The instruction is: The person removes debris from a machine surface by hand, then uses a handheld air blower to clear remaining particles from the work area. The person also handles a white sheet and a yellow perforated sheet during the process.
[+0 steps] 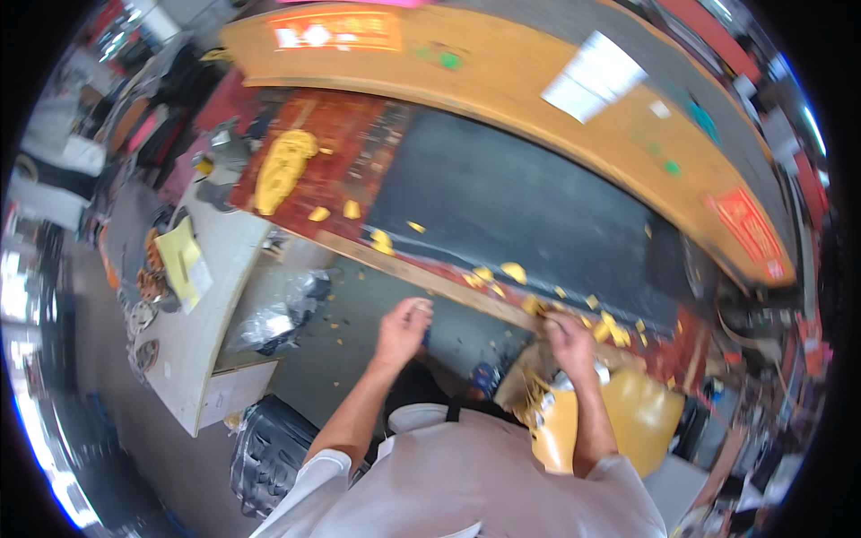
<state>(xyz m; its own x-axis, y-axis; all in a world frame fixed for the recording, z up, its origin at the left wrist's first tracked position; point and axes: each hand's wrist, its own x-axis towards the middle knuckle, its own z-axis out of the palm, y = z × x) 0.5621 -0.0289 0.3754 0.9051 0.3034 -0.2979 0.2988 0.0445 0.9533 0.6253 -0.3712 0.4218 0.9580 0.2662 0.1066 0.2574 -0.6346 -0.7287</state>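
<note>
In front of my body, short of the bench's front edge, my left hand (403,335) hangs with its fingers curled together. A small pale spot shows at its fingertips; whether it is a held thing I cannot make out. My right hand (569,341) is closed at the front edge, next to a small yellow scrap (531,305); what its fingers hold, if anything, is hidden. Beyond both hands lies a dark cutting mat (511,206). Several yellow scraps (613,330) are strewn along its near border. A stack of yellow cut pieces (283,172) sits on the red surface at the left.
A wide orange machine beam (484,58) spans the far side, with a white paper (594,76) on it. Yellow sheet material (641,412) lies by my right forearm. At the left stands a pale table (211,296); below it is a black plastic-wrapped bundle (269,457).
</note>
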